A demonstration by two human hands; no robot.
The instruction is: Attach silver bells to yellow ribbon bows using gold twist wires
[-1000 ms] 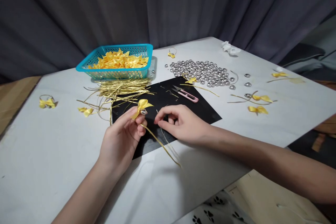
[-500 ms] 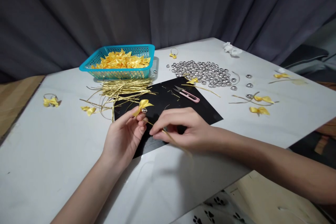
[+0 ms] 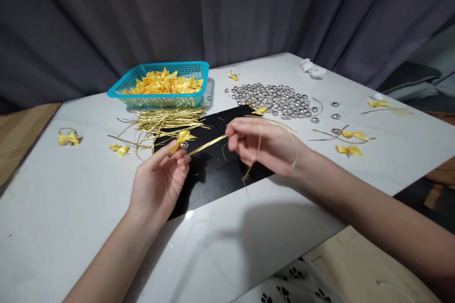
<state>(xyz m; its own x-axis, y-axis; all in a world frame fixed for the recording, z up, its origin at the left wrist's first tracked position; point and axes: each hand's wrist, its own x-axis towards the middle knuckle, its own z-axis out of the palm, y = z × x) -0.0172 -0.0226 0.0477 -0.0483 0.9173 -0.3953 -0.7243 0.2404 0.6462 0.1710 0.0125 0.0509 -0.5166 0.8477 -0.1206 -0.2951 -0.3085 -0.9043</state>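
My left hand (image 3: 161,175) pinches a yellow ribbon bow (image 3: 184,138) with a small silver bell or bead (image 3: 184,145) at its front. From under the bow, a gold cord (image 3: 208,144) runs taut to the right. Its other stretch is pinched between the fingertips of my right hand (image 3: 266,144), and blurred loose ends hang below and behind those fingers. Both hands are raised over a black mat (image 3: 209,180) on the white table. A heap of cut gold cords (image 3: 170,118) lies just beyond my left hand.
A blue basket (image 3: 156,97) of yellow bows stands at the back left. Silver beads (image 3: 273,99) lie in a pile at the back. Loose bows with cords (image 3: 350,150) are at the right. A looped bow piece (image 3: 68,138) sits at the left, and crumpled white tissue (image 3: 313,68) at the far edge.
My right hand has moved up and right, drawing the gold cord straight. My left hand has shifted slightly left with the bow. The pink snips are now hidden behind my right hand.
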